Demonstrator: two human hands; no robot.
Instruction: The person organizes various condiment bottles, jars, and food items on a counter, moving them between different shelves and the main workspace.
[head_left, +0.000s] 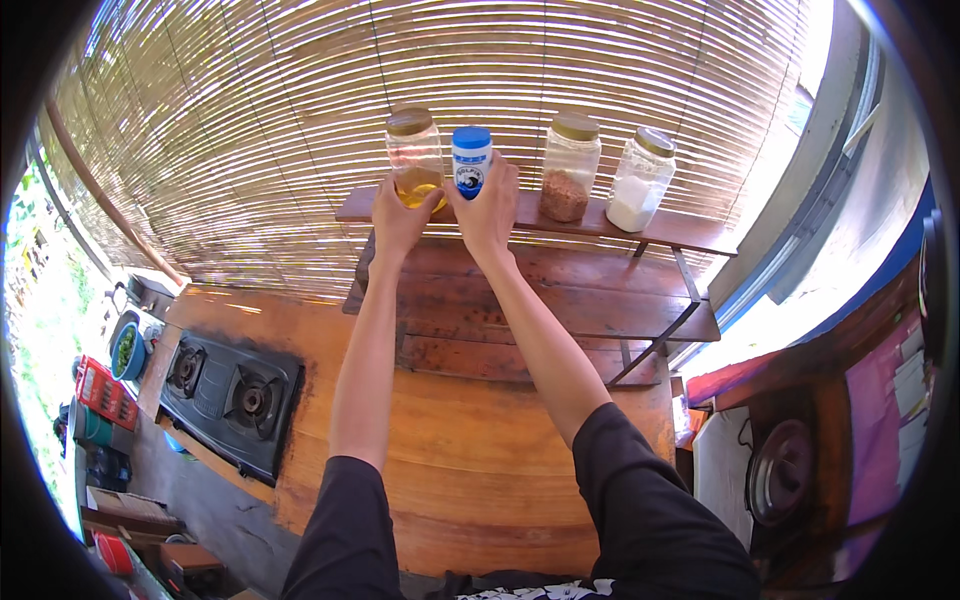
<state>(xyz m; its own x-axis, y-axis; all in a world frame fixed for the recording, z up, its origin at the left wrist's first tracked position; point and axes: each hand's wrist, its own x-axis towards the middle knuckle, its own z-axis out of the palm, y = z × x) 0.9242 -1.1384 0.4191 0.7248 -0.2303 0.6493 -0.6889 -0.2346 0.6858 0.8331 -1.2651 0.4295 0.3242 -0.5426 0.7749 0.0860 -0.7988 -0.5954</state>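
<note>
Both arms reach up to the top board of a dark wooden rack (679, 229). My left hand (401, 217) is around the lower part of a clear jar (416, 154) with a gold-coloured lid and some yellow liquid inside. Just right of it, my right hand (491, 202) holds a white and blue bottle (472, 161) with a blue cap, its fingers behind the bottle's right side. Further right on the same board stand a jar of reddish-brown grains (566, 195) and a slightly tilted-looking jar of white powder (634, 202), both with gold-coloured lids.
Below the rack spreads a wooden table (457, 465), with a black two-burner gas stove (232, 401) at its left. A slatted bamboo blind (300, 150) hangs behind. At far left are a blue basin of greens (129, 351) and a red crate (106, 394); a round metal lid (781, 472) is at right.
</note>
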